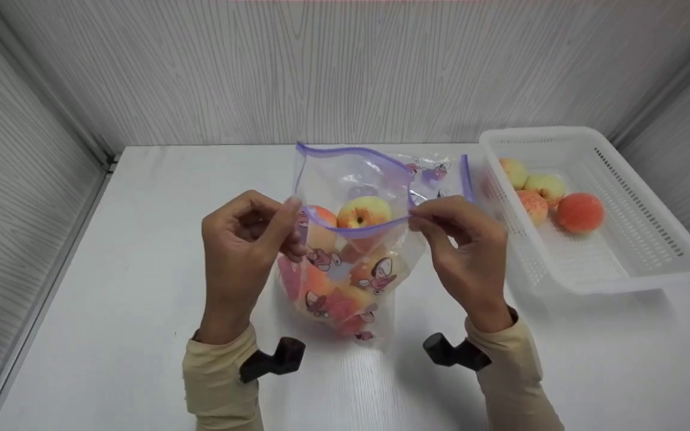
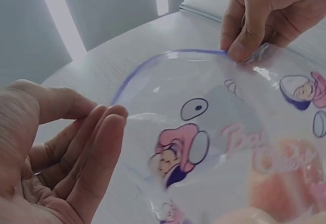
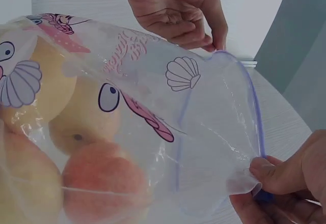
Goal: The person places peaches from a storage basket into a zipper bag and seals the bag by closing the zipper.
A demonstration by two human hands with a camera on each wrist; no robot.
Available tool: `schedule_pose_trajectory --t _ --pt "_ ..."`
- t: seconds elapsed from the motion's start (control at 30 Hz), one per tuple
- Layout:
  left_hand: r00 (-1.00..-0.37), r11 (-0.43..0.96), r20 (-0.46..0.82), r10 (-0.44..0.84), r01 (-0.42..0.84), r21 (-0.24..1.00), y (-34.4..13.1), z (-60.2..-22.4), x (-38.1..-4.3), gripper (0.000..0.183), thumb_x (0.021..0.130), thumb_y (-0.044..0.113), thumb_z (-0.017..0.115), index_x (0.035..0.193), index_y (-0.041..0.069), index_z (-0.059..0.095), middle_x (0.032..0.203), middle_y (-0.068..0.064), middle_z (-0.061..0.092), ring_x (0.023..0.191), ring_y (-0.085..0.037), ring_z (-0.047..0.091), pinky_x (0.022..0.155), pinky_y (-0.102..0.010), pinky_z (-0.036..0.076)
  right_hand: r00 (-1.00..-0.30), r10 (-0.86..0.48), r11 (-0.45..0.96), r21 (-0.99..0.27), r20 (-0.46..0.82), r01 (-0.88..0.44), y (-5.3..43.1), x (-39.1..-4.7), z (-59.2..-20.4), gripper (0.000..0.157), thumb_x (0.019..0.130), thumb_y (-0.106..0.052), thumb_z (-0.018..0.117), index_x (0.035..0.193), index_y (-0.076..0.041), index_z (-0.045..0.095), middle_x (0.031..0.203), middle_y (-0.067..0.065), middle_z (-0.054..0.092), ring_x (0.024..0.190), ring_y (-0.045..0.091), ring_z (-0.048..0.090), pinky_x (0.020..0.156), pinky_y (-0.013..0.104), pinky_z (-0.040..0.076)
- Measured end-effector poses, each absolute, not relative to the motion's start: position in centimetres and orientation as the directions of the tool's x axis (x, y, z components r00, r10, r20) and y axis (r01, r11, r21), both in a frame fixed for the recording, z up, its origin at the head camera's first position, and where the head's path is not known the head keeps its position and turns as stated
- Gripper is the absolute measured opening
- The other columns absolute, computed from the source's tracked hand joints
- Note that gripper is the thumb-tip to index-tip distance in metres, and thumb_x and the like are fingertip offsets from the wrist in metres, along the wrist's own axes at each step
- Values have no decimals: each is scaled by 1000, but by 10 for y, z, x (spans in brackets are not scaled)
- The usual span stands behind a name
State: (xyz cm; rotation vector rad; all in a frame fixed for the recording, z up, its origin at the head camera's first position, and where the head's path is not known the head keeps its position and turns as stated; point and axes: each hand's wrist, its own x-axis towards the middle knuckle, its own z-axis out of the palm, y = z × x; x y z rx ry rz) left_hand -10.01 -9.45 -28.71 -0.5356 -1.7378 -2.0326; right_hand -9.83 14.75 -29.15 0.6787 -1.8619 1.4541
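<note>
A clear zip bag [image 1: 381, 278] with a purple seal and pink cartoon prints stands mid-table, its mouth gaping upward. Several red and yellow apples [image 1: 364, 212] fill its lower part; in the right wrist view a red apple [image 3: 104, 183] shows through the plastic. My left hand [image 1: 240, 251] pinches the left end of the bag's rim between thumb and fingers. At the opposite end, my right hand [image 1: 468, 257] pinches the rim beside the purple strip. The left wrist view shows the rim curving between both hands, with the printed plastic [image 2: 224, 112] below.
A white plastic basket [image 1: 626, 284] sits at the right, holding several apples [image 1: 580, 213] toward its left side. Behind my right hand lies another printed bag [image 1: 435, 170] with a purple strip, close to the basket. Pale wood-grain walls [image 1: 261, 72] enclose the table's back and sides.
</note>
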Motion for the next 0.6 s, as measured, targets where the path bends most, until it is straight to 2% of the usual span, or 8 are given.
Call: schedule_pose_trajectory --t 0.13,0.23,0.33,0.43,0.5,0.6 --pt "-797 -53 573 -191 592 804 -101 -290 -106 13 89 5 64 80 -4 62 64 -15 56 50 -23 54 46 -26 52 -635 -3 220 -619 773 -754 152 -102 -293 22 74 22 66 85 3 70 80 12 67 71 19 63 66 29 57" --pt "-777 10 581 -244 597 802 -103 -295 -112 10 88 3 63 95 -4 63 81 -15 60 68 -23 59 62 -25 55 -634 -18 216 -616 773 -758 155 -102 -293 24 73 24 65 85 4 71 82 12 68 74 20 64 69 29 57" --pt "-801 72 565 -198 563 823 -101 -300 -118 26 90 5 61 115 -1 57 108 -11 60 98 -21 60 88 -30 52 -614 -38 193 -597 788 -779 159 -103 -293 24 73 26 63 83 5 70 82 14 68 76 23 64 71 30 57" --pt "-847 178 521 -110 499 848 -99 -304 -120 43 93 10 57 134 4 44 133 -5 50 123 -17 49 104 -34 41 -584 -51 162 -571 810 -805 164 -104 -293 23 72 28 61 79 8 69 81 16 67 77 25 64 73 31 57" --pt "-874 238 483 -59 457 857 -97 -305 -121 48 96 13 53 141 8 36 140 -3 44 129 -15 43 107 -34 37 -577 -50 140 -567 815 -812 167 -105 -293 22 72 28 60 77 9 68 80 17 67 77 26 64 74 31 57" --pt "-897 271 442 -22 420 866 -97 -306 -121 46 97 12 51 142 9 37 135 -4 50 124 -14 48 104 -34 40 -593 -26 116 -587 805 -801 171 -107 -293 19 73 28 59 77 11 68 79 19 67 76 26 65 73 31 57"
